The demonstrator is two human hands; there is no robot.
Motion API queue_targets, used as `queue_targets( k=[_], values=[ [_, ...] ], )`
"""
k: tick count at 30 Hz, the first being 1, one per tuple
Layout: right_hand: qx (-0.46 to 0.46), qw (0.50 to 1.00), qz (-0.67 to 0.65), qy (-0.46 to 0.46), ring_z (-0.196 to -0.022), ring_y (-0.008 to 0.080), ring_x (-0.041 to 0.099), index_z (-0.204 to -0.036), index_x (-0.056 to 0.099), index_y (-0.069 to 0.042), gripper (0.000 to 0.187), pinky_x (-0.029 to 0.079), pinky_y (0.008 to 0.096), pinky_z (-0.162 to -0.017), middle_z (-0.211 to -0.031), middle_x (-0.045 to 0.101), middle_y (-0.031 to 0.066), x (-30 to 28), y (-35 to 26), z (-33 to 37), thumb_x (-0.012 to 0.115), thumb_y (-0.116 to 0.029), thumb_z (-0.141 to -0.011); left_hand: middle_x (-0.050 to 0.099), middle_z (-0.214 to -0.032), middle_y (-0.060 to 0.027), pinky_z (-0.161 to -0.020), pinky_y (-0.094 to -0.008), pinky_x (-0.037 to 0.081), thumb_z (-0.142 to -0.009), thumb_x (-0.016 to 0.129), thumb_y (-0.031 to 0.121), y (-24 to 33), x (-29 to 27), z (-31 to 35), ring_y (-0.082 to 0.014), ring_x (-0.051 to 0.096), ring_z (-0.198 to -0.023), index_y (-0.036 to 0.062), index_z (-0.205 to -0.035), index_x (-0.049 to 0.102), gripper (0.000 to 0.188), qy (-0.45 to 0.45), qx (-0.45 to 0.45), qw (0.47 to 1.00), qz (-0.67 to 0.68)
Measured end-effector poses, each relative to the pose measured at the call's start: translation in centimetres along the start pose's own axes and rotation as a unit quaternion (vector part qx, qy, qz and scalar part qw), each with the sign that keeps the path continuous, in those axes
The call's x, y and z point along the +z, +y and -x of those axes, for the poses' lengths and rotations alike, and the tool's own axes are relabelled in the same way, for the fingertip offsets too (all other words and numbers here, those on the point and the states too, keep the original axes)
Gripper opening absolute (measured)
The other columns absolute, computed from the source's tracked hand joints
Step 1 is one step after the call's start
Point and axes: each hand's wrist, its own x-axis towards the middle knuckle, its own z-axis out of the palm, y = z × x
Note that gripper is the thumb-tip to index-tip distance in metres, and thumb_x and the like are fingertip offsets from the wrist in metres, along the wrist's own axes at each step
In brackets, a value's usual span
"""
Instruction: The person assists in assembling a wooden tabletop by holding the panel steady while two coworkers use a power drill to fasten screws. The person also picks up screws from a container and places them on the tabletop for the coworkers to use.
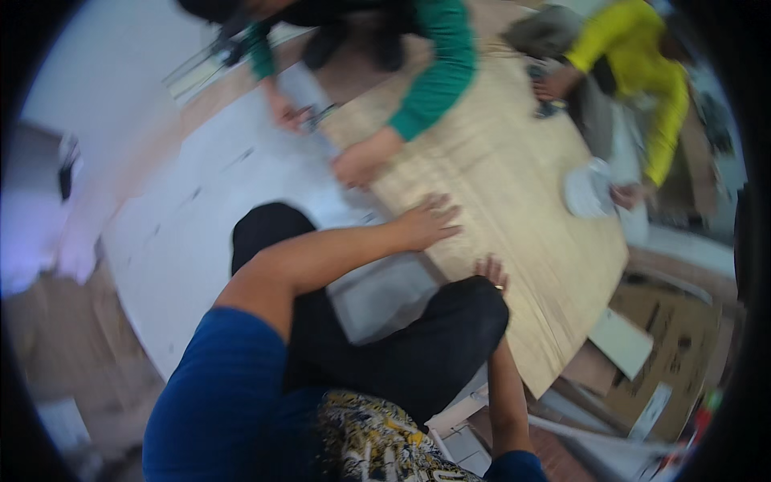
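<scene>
Both hands [458, 245] flat on wood panel [514, 185], near edge.

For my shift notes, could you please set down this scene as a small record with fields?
Setting: floor work, seen from above, picture blurred
Left hand: flat, fingers spread, on the large light wooden panel
Right hand: mostly hidden behind the knee, fingers on the same panel
Beside the panel: white sheet
Others: person in green sleeves with both hands at the panel's edge; person in yellow sleeves at the far side
Lower right: brown cardboard
</scene>
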Motion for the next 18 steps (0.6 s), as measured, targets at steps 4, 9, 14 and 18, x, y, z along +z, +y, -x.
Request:
queue_targets(
  k=[4, 9, 14, 18],
  values=[
    [-0.008, 1.000, 0.020, -0.002, -0.162, 0.0362, 0.021, -0.161, 0.040, -0.013, 0.061, 0.014, 0.0594, -0.127, -0.175, 0.025, 0.0164, -0.5, 0.6, 0.0, 0.046, -0.040, -0.107, 0.031, -0.170, -0.0181, -0.124, -0.0655, 0.027, -0.099, 0.056, 0.026, 0.9, 1.0, -0.9, -0.0479, 0.030, -0.155, 0.0249, -0.156, 0.049, 0.058, -0.010, -0.025, 0.999, 0.032],
    [0.009, 0.998, -0.028, -0.053, -0.162, 0.0346, 0.023, -0.162, 0.040, -0.014, 0.060, 0.015, 0.0583, -0.127, -0.174, 0.027, 0.0156, -2.9, 0.6, -0.4, 0.047, -0.038, -0.107, 0.029, -0.172, -0.0168, -0.124, -0.0655, 0.025, -0.099, 0.058, 0.026, 1.0, 0.3, -1.2, -0.0473, 0.026, -0.157, 0.0284, -0.160, 0.044, 0.062, -0.066, -0.020, 0.998, 0.008],
    [0.002, 0.997, 0.023, -0.067, -0.163, 0.0380, 0.018, -0.166, 0.031, -0.009, 0.070, 0.015, 0.0599, -0.127, -0.176, 0.020, 0.0183, -1.2, 1.3, -0.7, 0.046, -0.044, -0.107, 0.027, -0.173, -0.0156, -0.125, -0.0653, 0.023, -0.100, 0.058, 0.027, 0.6, 0.1, -1.8, -0.0466, 0.022, -0.159, 0.0305, -0.162, 0.041, 0.065, -0.077, -0.016, 0.997, 0.001],
    [0.025, 0.992, -0.007, -0.124, -0.163, 0.0378, 0.018, -0.166, 0.032, -0.009, 0.069, 0.015, 0.0587, -0.128, -0.176, 0.020, 0.0182, -2.4, 0.6, -0.8, 0.044, -0.043, -0.108, 0.026, -0.174, -0.0143, -0.125, -0.0651, 0.022, -0.100, 0.058, 0.027, 0.7, 0.2, -1.5, -0.0454, 0.020, -0.160, 0.0310, -0.163, 0.039, 0.066, -0.088, -0.014, 0.996, -0.005]
  ],
)
